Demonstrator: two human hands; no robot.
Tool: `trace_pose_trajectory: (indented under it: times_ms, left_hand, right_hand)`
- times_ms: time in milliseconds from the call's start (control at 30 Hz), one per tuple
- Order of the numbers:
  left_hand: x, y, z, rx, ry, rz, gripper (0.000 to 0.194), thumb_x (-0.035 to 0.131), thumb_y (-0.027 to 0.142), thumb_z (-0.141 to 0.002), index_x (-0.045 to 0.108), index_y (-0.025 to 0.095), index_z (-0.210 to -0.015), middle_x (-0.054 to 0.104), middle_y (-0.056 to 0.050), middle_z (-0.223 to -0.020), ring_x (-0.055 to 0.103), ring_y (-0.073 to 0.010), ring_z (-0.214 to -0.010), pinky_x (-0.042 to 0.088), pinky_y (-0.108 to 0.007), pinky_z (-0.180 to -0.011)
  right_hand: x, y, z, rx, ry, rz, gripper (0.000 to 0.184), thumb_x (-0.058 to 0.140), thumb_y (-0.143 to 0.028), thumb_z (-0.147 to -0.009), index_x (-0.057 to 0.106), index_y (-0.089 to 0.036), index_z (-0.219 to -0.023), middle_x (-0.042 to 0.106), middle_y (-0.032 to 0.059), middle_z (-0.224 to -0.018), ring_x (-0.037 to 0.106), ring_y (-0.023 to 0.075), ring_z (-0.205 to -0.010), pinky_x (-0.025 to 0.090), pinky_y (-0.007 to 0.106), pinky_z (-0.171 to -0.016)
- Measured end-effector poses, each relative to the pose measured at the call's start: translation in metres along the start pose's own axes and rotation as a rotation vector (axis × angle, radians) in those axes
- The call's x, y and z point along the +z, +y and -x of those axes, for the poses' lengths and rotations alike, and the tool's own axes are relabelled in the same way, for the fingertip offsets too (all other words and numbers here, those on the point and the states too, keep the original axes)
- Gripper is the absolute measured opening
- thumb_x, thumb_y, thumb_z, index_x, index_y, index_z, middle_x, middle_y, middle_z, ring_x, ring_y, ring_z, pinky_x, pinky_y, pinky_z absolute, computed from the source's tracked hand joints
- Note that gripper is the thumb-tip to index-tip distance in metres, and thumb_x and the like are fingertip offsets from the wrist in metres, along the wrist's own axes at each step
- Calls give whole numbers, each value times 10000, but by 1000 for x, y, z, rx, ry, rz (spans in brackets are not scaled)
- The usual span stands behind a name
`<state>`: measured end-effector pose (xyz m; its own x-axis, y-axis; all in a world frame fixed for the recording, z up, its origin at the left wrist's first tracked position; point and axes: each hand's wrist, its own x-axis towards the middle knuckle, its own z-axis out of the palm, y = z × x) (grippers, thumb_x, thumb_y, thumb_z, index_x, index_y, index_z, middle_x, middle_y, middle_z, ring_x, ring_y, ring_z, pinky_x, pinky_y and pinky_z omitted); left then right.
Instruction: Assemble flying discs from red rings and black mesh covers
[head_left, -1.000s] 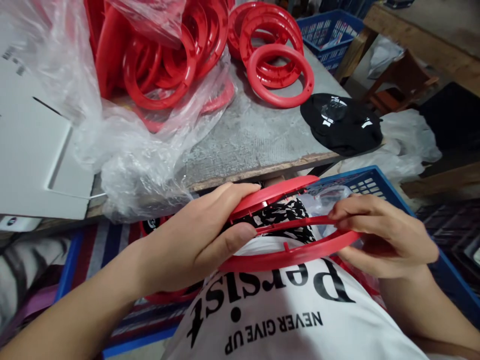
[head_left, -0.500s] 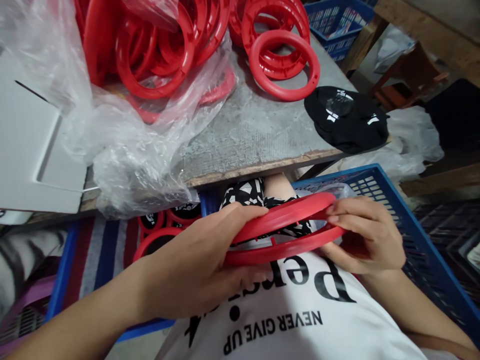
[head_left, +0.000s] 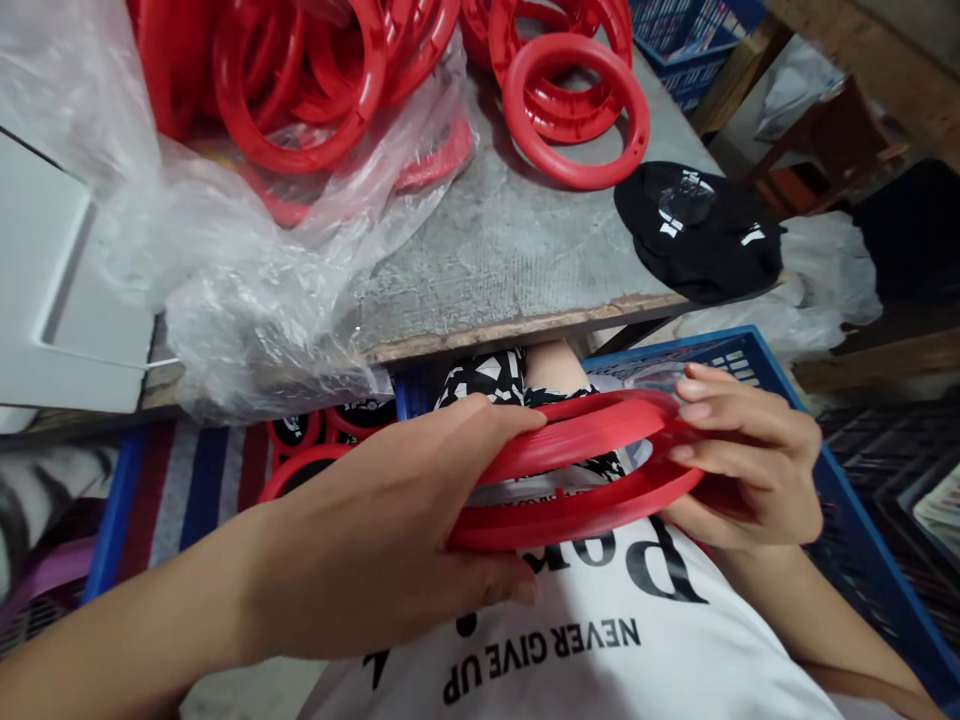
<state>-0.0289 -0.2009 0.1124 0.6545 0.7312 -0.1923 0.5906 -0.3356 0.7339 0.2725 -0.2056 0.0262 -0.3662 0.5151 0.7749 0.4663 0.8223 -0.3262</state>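
Note:
Over my lap, two red plastic rings, an upper ring (head_left: 577, 440) and a lower ring (head_left: 577, 518), lie nearly edge-on with a gap between them. My left hand (head_left: 382, 530) is closed round their left ends, one fingertip on top of the upper ring and others beneath the lower. At the right ends my right hand (head_left: 757, 455) grips the rings with curled fingers, its uppermost finger raised off them. Small pegs show on the inside of the lower ring. Where the rings meet at the right is partly hidden by my right fingers.
On the grey table (head_left: 480, 270) lie a plastic bag (head_left: 255, 330) of red rings, a pile of red rings (head_left: 576, 165) and black fabric discs (head_left: 697, 235) with white print. A blue crate (head_left: 862, 540) stands at my right; finished-looking black-and-red pieces (head_left: 307, 465) sit at lower left.
My right hand has shifted slightly right and its upper fingers have lifted and spread. The two rings have tilted a little, showing more of their inner sides. The view has shifted slightly.

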Motion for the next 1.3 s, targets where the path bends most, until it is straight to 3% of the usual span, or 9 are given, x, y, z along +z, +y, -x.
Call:
trace_pose_trajectory:
  times_ms: [133,400,800,1300]
  left_hand:
    - [-4,4,2,4,26,-17,661,734,435,-769,510,346,-1384,701,-41,-1166,684,-289,-996,607,-412,-801]
    - [-2,3,2,49,-18,3,621,721,435,-793,518,353,-1375,706,-42,-1155,689,-283,-974,607,-407,-814]
    - [1,7,6,14,6,-5,503,667,391,-844,556,346,-1333,720,-33,-1144,693,-279,-993,609,-407,-856]
    - [11,4,4,10,-26,70,529,702,340,-817,548,347,-1323,717,-15,-1186,708,-267,-975,610,-387,-783]
  right_hand:
    - [1,-2,-1,48,-9,-48,230,803,-337,-775,638,-279,-925,664,37,-1088,661,309,-1126,553,631,-1016]
    - [5,-8,-4,82,16,-29,250,811,-329,-773,631,-287,-941,641,60,-1114,666,328,-1096,548,695,-988]
    - [5,-10,-3,40,35,-37,300,826,-282,-733,641,-268,-969,629,53,-1161,685,300,-1052,539,672,-1016]
    - [17,-6,6,-26,127,-54,377,807,-281,-774,649,-255,-1116,648,58,-1076,745,294,-944,646,561,-828]
